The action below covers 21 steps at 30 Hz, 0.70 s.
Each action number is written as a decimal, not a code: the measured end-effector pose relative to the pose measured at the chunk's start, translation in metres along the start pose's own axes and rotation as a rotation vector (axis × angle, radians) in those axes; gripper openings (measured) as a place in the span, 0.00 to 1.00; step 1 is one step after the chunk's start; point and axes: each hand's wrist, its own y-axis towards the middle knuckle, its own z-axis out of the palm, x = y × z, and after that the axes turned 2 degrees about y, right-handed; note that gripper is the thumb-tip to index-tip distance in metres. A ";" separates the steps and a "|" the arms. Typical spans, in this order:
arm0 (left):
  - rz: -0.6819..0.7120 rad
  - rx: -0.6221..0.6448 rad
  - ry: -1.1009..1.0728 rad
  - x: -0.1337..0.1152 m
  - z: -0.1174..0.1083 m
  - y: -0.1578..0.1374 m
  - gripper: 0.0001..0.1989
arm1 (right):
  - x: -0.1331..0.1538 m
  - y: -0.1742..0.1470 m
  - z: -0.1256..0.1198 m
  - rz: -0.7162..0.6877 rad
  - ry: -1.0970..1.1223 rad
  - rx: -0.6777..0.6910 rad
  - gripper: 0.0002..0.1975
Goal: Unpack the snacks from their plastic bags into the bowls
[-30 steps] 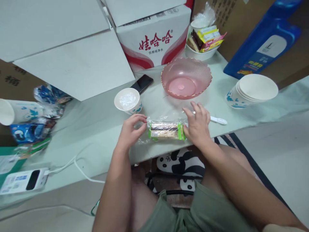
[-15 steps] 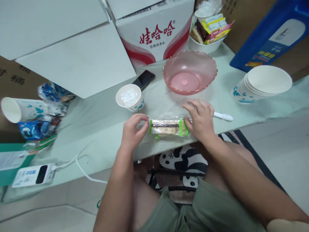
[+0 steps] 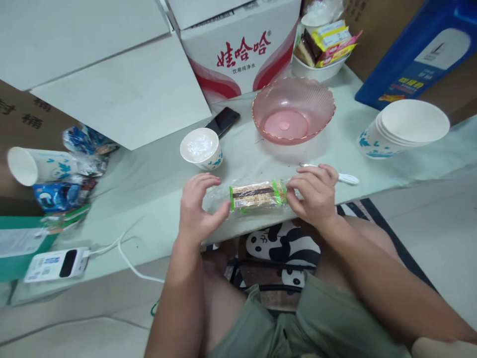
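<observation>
A packet of sandwich crackers (image 3: 257, 194) in clear wrapping with green bands lies along the table's near edge, a dark filling showing between the crackers. Thumb and fingers of my right hand (image 3: 315, 191) are pinched at its right end. My left hand (image 3: 199, 206) is open at the left end, thumb and fingers spread, with clear film between them; it does not appear to grip the film. Behind my right hand lies a slim white tool (image 3: 348, 178) with a thin tip, its middle hidden by the fingers.
A paper cup (image 3: 201, 148) with clear plastic inside stands near a black phone (image 3: 224, 121). Behind are a pink scalloped bowl (image 3: 286, 139) and a white carton (image 3: 242, 54). Stacked paper cups (image 3: 402, 130) stand right; a white power bank (image 3: 55, 265) with a cable lies left.
My left hand has opened from a pinch and shifted slightly left. The fingers of my right hand have closed towards the packet's right end, uncovering the white tool's thin tip.
</observation>
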 end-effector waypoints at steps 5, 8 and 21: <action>0.158 -0.158 0.203 -0.037 -0.011 0.002 0.20 | 0.012 -0.007 -0.007 -0.183 0.153 0.150 0.05; 0.257 -0.151 0.120 -0.062 -0.007 0.002 0.20 | 0.017 -0.013 -0.004 -0.220 0.201 0.259 0.06; 0.062 0.435 0.195 -0.023 0.047 -0.012 0.25 | -0.017 -0.017 -0.015 0.278 0.275 0.440 0.34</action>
